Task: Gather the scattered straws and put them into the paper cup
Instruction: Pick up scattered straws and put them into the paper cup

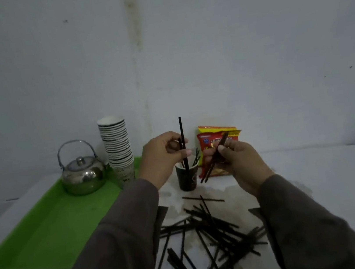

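Note:
A dark paper cup (187, 179) stands upright on the white table, with a few black straws leaning in it. My left hand (161, 157) is just left of and above the cup, pinching one black straw (181, 133) upright, its lower end inside the cup's mouth. My right hand (233, 160) hovers to the right of the cup, gripping two black straws (212, 161) tilted, lower ends pointing down-left beside the cup. Several loose black straws (209, 228) lie in a heap on the table nearer to me.
A green tray (48, 234) on the left carries a steel kettle (82, 171) and a tall stack of paper cups (117, 148). A red and yellow snack packet (217, 137) leans against the wall behind the cup. The wall closes the far side.

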A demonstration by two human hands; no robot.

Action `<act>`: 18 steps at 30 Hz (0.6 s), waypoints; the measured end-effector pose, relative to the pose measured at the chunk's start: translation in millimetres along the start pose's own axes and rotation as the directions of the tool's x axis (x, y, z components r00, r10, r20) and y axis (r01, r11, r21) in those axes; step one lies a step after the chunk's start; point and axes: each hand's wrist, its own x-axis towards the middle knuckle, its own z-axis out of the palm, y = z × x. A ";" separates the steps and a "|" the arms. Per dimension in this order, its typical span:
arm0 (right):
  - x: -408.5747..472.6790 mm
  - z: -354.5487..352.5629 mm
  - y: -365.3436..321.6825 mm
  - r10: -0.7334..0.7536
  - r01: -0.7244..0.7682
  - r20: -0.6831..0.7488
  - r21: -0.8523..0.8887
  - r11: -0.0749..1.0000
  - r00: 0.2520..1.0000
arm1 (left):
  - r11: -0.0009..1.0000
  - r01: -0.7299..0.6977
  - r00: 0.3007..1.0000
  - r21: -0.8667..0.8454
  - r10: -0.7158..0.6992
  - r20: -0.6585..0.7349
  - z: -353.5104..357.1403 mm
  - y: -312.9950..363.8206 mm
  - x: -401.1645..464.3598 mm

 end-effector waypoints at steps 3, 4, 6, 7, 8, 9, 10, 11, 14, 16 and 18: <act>24.3 13.6 3.1 -0.085 0.077 -0.189 -0.050 0.996 0.978 | 0.983 -0.092 0.994 0.160 0.099 -0.040 0.3 -4.6 23.5; 32.5 18.0 3.2 -0.129 0.107 -0.231 -0.104 0.989 0.964 | 0.971 -0.124 0.990 0.204 0.134 -0.036 0.9 -8.0 30.3; 48.6 25.5 3.1 -0.236 0.164 -0.290 -0.253 0.953 0.927 | 0.947 -0.176 0.982 0.268 0.187 -0.016 3.4 -15.3 41.7; 55.7 29.1 4.1 -0.289 0.185 -0.299 -0.331 0.925 0.910 | 0.940 -0.186 0.980 0.287 0.199 -0.015 5.3 -19.9 46.8; 62.0 32.8 6.2 -0.328 0.198 -0.293 -0.395 0.897 0.898 | 0.937 -0.188 0.979 0.293 0.203 -0.022 7.5 -25.5 51.4; 67.4 36.0 10.0 -0.347 0.202 -0.278 -0.441 0.874 0.896 | 0.940 -0.183 0.979 0.289 0.201 -0.033 10.3 -31.7 55.0; 72.0 39.0 15.3 -0.350 0.198 -0.261 -0.471 0.860 0.900 | 0.944 -0.176 0.980 0.279 0.196 -0.046 13.3 -38.7 57.4; 75.8 41.5 21.9 -0.345 0.188 -0.245 -0.497 0.847 0.906 | 0.949 -0.165 0.980 0.270 0.188 -0.060 16.6 -45.9 58.9; 84.5 45.1 44.5 -0.317 0.137 -0.194 -0.614 0.777 0.928 | 0.960 -0.128 0.983 0.249 0.156 -0.095 24.7 -65.1 61.0; 88.2 45.1 57.3 -0.287 0.095 -0.171 -0.688 0.719 0.942 | 0.966 -0.111 0.985 0.233 0.139 -0.106 27.0 -74.8 63.5; 91.4 43.1 67.2 -0.268 0.081 -0.152 -0.714 0.695 0.951 | 0.968 -0.095 0.988 0.234 0.121 -0.097 27.9 -82.7 66.6</act>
